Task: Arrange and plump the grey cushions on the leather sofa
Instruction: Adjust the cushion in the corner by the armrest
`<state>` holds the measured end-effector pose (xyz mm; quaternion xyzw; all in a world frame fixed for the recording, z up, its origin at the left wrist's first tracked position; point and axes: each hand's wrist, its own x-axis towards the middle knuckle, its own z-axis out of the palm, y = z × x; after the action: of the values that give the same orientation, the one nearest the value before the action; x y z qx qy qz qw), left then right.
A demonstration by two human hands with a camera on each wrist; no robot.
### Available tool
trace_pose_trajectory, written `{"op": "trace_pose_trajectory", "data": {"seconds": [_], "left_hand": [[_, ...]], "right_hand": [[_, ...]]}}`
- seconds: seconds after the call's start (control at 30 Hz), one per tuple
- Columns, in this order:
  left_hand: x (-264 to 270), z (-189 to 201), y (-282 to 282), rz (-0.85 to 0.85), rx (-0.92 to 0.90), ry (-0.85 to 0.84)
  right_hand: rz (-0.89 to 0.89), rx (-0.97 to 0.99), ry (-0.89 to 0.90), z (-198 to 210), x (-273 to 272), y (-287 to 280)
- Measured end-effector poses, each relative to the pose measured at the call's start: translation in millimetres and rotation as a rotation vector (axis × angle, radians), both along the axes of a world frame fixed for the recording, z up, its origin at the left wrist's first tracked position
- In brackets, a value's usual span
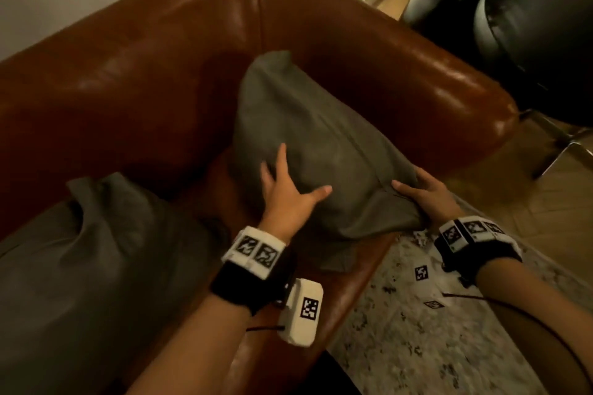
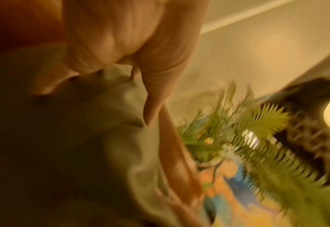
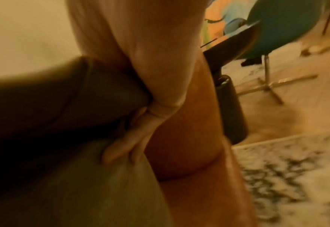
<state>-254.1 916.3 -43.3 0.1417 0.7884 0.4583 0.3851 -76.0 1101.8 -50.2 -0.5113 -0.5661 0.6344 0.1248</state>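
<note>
A second grey cushion [image 1: 96,250] is lying slumped on the seat of the leather sofa [image 1: 144,51] at about 8 o'clock in the head view, untouched. Toward the centre, the grey cushion [image 1: 314,151] is leaning into the sofa's corner, its top pointing to 12 o'clock. The left hand [image 1: 285,186] is pressing flat on its near face, fingers spread and straight, thumb reaching toward 3 o'clock. The right hand [image 1: 423,192] is resting on the cushion's edge at 4 o'clock, thumb on top; whether its fingers are curling under is hidden here. The right wrist view is showing what the head view is not: the fingers [image 3: 125,145] are lying fairly straight along the cushion's side, next to the sofa arm. The left wrist view, badly blurred, is showing green fern fronds [image 2: 261,122] beyond the cushion. At far right, a speckled rug [image 1: 433,330] is lying by the sofa front and dark chairs [image 1: 529,35] are standing at 2 o'clock.
</note>
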Motion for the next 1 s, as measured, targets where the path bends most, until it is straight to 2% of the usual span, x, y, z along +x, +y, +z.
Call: {"op": "trace_pose_trajectory", "data": {"seconds": [0.07,0.13,0.17,0.27,0.4,0.5,0.53,0.67,0.8,0.9,1.0], "left_hand": [[14.3,-15.9,0.0,0.006,-0.050,-0.156],[24.2,-29.5,2.2,0.104,0.012,-0.324],[29.0,-34.3,3.8,0.141,0.045,-0.351],[45.2,-37.9,10.4,0.166,0.063,-0.344],[53.2,-36.5,26.5,0.019,-0.078,-0.367],[39.6,-26.6,38.2,0.000,-0.133,-0.334],[36.3,-24.3,38.8,0.011,-0.123,-0.320],[41.2,-13.9,28.8,0.094,-0.052,-0.244],[31.0,-3.2,39.7,0.126,-0.028,-0.123],[36.0,-4.2,40.0,-0.020,-0.097,-0.167],[41.5,-14.5,21.1,-0.144,-0.093,-0.166]], "right_hand": [[-0.050,0.007,-0.100,-5.4,9.6,11.2],[-0.032,0.047,-0.087,-4.0,14.9,16.7],[-0.017,0.072,-0.055,-1.5,15.7,18.3],[-0.065,0.101,0.036,3.1,14.0,26.2],[-0.303,-0.008,-0.028,-1.6,19.4,40.0],[-0.496,-0.227,0.202,6.5,27.5,23.5],[-0.479,-0.280,0.263,13.0,27.6,7.8],[-0.344,-0.381,0.309,15.3,22.5,-47.0],[-0.219,-0.367,0.293,9.6,7.2,-53.1],[-0.251,-0.377,0.219,5.3,-2.4,-48.3],[-0.368,-0.366,0.089,-3.1,-5.3,-41.7]]}}
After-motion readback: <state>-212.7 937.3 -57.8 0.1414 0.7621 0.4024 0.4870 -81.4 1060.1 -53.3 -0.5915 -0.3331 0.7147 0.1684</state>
